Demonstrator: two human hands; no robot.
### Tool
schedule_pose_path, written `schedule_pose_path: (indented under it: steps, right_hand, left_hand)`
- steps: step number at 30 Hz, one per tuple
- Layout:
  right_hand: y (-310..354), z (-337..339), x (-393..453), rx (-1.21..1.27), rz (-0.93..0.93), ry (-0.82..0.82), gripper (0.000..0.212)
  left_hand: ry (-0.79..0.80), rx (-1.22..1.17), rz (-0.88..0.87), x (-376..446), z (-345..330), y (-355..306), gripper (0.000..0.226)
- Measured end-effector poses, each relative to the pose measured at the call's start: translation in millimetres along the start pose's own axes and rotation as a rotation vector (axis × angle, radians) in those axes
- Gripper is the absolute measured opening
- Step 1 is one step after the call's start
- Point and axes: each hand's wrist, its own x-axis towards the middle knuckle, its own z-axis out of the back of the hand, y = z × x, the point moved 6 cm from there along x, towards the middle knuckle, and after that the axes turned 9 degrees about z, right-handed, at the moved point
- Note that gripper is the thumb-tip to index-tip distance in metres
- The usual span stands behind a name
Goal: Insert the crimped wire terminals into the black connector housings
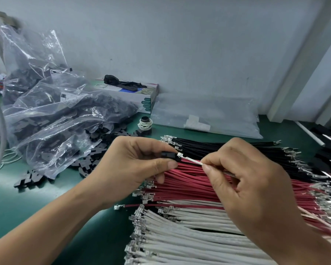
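Pinching a white wire (192,159) just behind its terminal (180,155), the right hand (252,188) brings the metal tip to the mouth of the black housing (170,156), which the left hand (134,165) grips between thumb and fingers above the red wires (189,186). The tip looks just at the opening, not yet seated. The step probably goes best with the terminal square to its cavity, the housing steady, and a straight push from close behind the crimp so the wire does not buckle.

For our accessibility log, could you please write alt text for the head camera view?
A left hand holds a black connector housing while the right hand pinches a white wire, its terminal at the housing's opening. Rows of black, red and white crimped wires lie below on a green mat.
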Motion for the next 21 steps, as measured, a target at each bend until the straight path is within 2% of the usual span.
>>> schedule_pose_path:
  steps: [4,10,17,21]
  right_hand:
    - [4,4,-1,-0.119,0.098,0.006,0.014]
    - [6,-6,-2,-0.305,0.184,0.054,0.008]
    - [3,-3,1,-0.285,0.184,0.012,0.017]
    - [0,-8,-5,-0.126,0.091,-0.008,0.016]
  left_hand:
    - [-0.024,0.012,-0.005,-1,0,-1,0.028]
    - [0.007,0.034,-0.006,-2,-3,-1,0.023]
    - [0.053,0.039,-0.016,-3,-5,-2,0.024]
    - [0.039,0.069,-0.023,-4,-5,-1,0.022]
